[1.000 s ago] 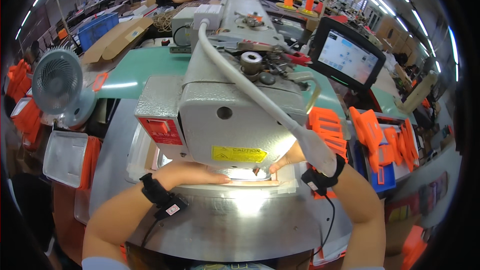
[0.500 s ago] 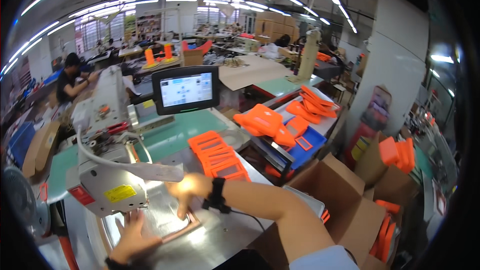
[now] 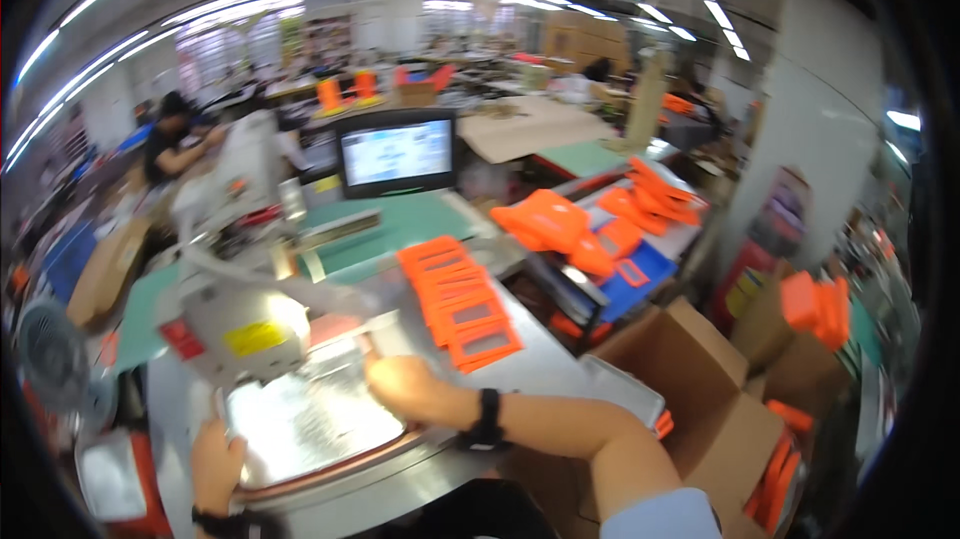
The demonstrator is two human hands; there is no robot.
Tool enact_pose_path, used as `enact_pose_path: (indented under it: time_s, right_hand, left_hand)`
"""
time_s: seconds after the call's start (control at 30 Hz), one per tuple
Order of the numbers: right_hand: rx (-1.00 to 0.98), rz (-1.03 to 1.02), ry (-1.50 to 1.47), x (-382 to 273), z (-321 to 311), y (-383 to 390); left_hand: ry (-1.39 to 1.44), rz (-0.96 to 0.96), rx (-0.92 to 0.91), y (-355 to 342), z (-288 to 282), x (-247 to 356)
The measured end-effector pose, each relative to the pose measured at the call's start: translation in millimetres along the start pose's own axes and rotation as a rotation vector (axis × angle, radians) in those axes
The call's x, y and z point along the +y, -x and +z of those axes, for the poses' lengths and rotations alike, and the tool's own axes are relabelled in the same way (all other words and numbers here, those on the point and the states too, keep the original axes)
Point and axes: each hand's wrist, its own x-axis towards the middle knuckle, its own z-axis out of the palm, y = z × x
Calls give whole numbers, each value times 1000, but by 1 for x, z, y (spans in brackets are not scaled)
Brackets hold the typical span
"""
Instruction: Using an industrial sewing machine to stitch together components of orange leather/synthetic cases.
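A shiny, flat rectangular template (image 3: 315,414) with a copper-coloured border lies on the metal worktop just in front of the sewing machine head (image 3: 240,329). My left hand (image 3: 215,464) is closed at its left edge, the thumb over the border. At the opposite edge my right hand (image 3: 405,386) grips the template, fingers curled and partly smeared by motion. A bright work light glares off the sheet. To the right of my right hand lies an overlapping row of orange cut-out frames (image 3: 460,304).
A touchscreen (image 3: 397,152) stands behind the machine. Orange pieces (image 3: 545,222) and a blue tray (image 3: 640,277) are at the right, above open cardboard boxes (image 3: 670,359). A fan (image 3: 55,349) stands at the left. Another person (image 3: 175,144) works at the far left.
The template has come out from beneath the machine head toward me. My hands have gone from spread over it to closed at its two sides. The view has shifted.
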Motion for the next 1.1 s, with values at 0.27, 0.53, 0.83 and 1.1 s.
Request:
enact_pose_path:
  time_s: [0.27,0.53,0.83,1.1]
  right_hand:
    - [83,36,-254,8,-25,3]
    - [-5,-69,-191,-27,-14,-21]
    - [-109,-181,-450,-26,-12,-37]
    - [-296,-439,-238,-64,-34,-18]
  left_hand:
    - [214,-116,22,-6,-5,18]
    - [1288,-441,159,53,-32,18]
    - [1240,-260,401,87,-13,140]
    - [1565,-915,377,98,-40,84]
